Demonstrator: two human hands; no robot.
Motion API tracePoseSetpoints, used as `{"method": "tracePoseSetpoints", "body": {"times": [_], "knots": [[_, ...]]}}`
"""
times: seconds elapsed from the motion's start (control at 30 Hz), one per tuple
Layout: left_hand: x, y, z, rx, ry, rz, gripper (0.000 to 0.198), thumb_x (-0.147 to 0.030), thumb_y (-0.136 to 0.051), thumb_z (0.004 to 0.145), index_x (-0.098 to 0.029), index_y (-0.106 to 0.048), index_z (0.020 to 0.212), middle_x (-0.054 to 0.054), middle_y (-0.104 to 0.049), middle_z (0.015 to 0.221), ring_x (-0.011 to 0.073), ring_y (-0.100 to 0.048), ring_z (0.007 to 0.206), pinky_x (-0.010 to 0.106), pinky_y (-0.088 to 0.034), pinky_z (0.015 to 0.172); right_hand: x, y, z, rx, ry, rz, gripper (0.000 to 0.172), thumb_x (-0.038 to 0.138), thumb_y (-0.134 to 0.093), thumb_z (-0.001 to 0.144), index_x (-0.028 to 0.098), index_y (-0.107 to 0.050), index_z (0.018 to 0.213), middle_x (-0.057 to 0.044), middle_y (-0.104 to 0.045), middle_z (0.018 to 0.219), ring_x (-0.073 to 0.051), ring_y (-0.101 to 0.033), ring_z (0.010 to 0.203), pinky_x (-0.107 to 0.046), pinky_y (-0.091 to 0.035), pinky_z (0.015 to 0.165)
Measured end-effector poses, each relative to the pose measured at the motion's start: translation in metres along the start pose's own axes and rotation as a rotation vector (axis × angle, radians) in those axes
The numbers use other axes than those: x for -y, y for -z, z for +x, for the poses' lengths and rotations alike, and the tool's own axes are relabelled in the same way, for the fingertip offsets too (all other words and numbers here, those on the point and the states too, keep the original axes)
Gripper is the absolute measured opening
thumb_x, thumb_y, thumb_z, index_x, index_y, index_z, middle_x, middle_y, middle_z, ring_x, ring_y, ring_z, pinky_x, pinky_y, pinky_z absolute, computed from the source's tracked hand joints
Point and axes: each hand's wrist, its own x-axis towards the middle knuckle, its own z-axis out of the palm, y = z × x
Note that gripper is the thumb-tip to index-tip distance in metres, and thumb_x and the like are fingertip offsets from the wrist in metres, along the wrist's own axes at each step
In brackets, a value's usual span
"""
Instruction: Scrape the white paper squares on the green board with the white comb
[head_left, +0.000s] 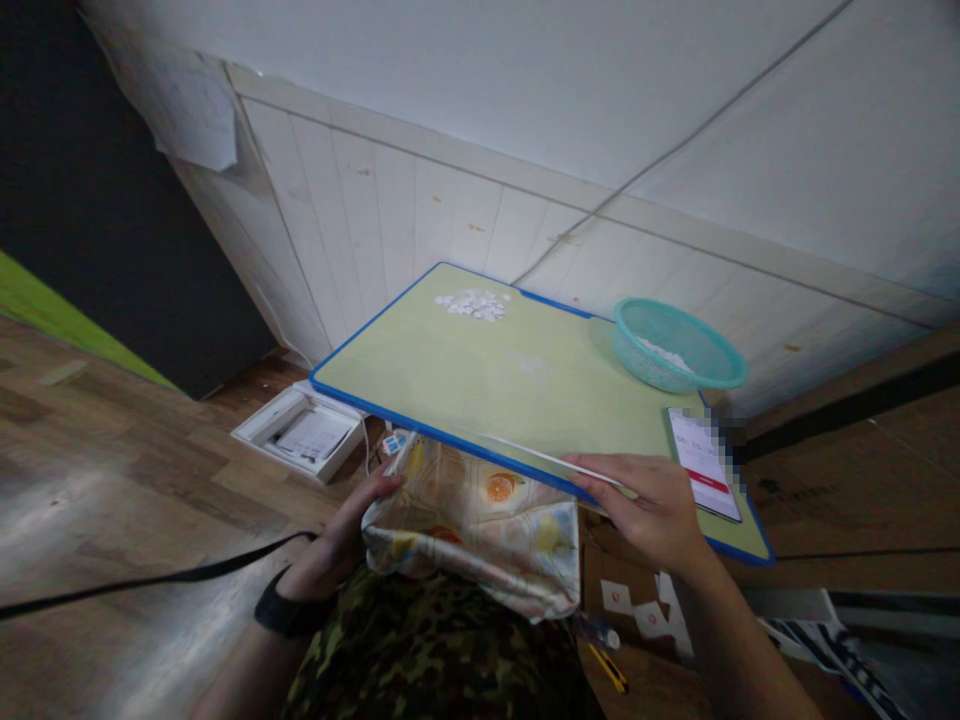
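My left hand (358,515) grips the left rim of a fabric bag (480,520) printed with oranges and lemons, below the table's front edge. My right hand (654,502) is closed around the right end of a long, thin white strip (551,458); its exact kind is unclear. The strip lies along the blue front edge of the pale yellow-green table (420,370). Part of the bag is under the tabletop and hidden. A heap of small white pieces (476,304) lies near the table's far left corner.
A turquoise mesh basket (675,345) holding white pieces stands at the table's back right. A phone (705,465) lies at the right edge. On the floor are an open white box (304,435) and a yellow cutter (609,668). A wall (420,200) borders the table behind.
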Motion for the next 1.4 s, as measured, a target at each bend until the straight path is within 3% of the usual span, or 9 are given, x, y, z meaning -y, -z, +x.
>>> {"method": "tracePoseSetpoints", "body": {"times": [0.2, 0.43, 0.6, 0.77, 0.87, 1.0, 1.17, 1.27, 1.4], "knots": [[0.0, -0.002, -0.001, 0.069, -0.025, 0.043, 0.06, -0.031, -0.067, 0.081, -0.014, -0.056, 0.137, 0.01, -0.08, 0.103, 0.0321, -0.075, 0.086, 0.038, -0.057, 0.075, 0.002, 0.001, -0.006, -0.003, 0.029, 0.025, 0.03, 0.013, -0.064, 0.083, 0.03, -0.072, 0.107, 0.003, -0.077, 0.096, -0.016, -0.074, 0.08, -0.024, -0.06, 0.068], [-0.001, -0.001, -0.003, 0.072, -0.042, 0.059, 0.056, -0.03, -0.065, 0.082, -0.019, -0.057, 0.137, 0.008, -0.079, 0.108, 0.0301, -0.074, 0.091, 0.037, -0.057, 0.079, 0.006, 0.004, -0.007, -0.041, 0.08, 0.011, 0.034, 0.009, -0.07, 0.078, 0.029, -0.071, 0.106, 0.004, -0.077, 0.092, -0.014, -0.074, 0.076, -0.022, -0.058, 0.067], [-0.002, -0.004, -0.001, 0.125, -0.051, 0.043, 0.056, -0.027, -0.061, 0.084, -0.02, -0.053, 0.139, 0.008, -0.076, 0.116, 0.0308, -0.072, 0.099, 0.039, -0.056, 0.084, 0.005, 0.004, -0.003, -0.059, 0.04, -0.016, 0.033, 0.011, -0.067, 0.081, 0.031, -0.071, 0.107, 0.003, -0.076, 0.097, -0.016, -0.074, 0.081, -0.025, -0.059, 0.07], [0.001, -0.001, 0.002, 0.133, -0.051, 0.047, 0.059, -0.027, -0.06, 0.086, -0.02, -0.049, 0.143, 0.007, -0.077, 0.115, 0.0294, -0.072, 0.1, 0.037, -0.054, 0.086, -0.022, -0.011, 0.023, -0.265, -0.105, -0.124, 0.016, 0.022, -0.066, 0.084, 0.027, -0.076, 0.096, 0.0, -0.077, 0.094, -0.02, -0.074, 0.084, -0.029, -0.059, 0.076], [0.003, 0.002, 0.004, 0.135, -0.066, 0.045, 0.06, -0.026, -0.06, 0.086, -0.02, -0.047, 0.144, 0.005, -0.079, 0.108, 0.0287, -0.073, 0.096, 0.036, -0.054, 0.084, -0.046, -0.025, 0.048, -0.344, -0.186, -0.123, 0.017, 0.028, -0.065, 0.085, 0.024, -0.077, 0.096, -0.002, -0.077, 0.096, -0.022, -0.074, 0.087, -0.03, -0.059, 0.077], [0.002, 0.005, 0.005, 0.048, -0.03, 0.071, 0.058, -0.028, -0.063, 0.083, -0.016, -0.054, 0.14, 0.005, -0.082, 0.09, 0.0284, -0.075, 0.082, 0.035, -0.056, 0.077, -0.062, -0.04, 0.069, -0.29, -0.227, -0.084, 0.019, 0.031, -0.063, 0.086, 0.025, -0.077, 0.098, -0.001, -0.076, 0.099, -0.022, -0.073, 0.089, -0.031, -0.058, 0.078], [0.0, 0.003, 0.003, -0.043, -0.013, 0.07, 0.057, -0.028, -0.067, 0.081, -0.014, -0.059, 0.135, 0.006, -0.082, 0.084, 0.0278, -0.075, 0.075, 0.032, -0.056, 0.068, -0.052, -0.04, 0.067, -0.231, -0.211, -0.046, 0.019, 0.034, -0.064, 0.086, 0.026, -0.077, 0.098, -0.001, -0.076, 0.097, -0.021, -0.073, 0.085, -0.03, -0.057, 0.076], [0.0, 0.002, 0.002, -0.011, -0.007, 0.057, 0.058, -0.028, -0.066, 0.081, -0.017, -0.057, 0.137, 0.006, -0.082, 0.09, 0.0279, -0.075, 0.074, 0.033, -0.057, 0.065, -0.044, -0.035, 0.064, -0.242, -0.206, -0.012, 0.019, 0.034, -0.066, 0.085, 0.024, -0.077, 0.096, -0.002, -0.077, 0.096, -0.021, -0.073, 0.084, -0.03, -0.057, 0.075], [0.001, 0.003, 0.003, 0.055, -0.019, 0.04, 0.059, -0.028, -0.063, 0.084, -0.019, -0.051, 0.142, 0.007, -0.08, 0.104, 0.0282, -0.075, 0.085, 0.033, -0.057, 0.068, -0.045, -0.024, 0.059, -0.15, -0.214, 0.024, 0.02, 0.036, -0.067, 0.084, 0.024, -0.077, 0.096, -0.002, -0.077, 0.095, -0.021, -0.073, 0.083, -0.03, -0.057, 0.073]]}}
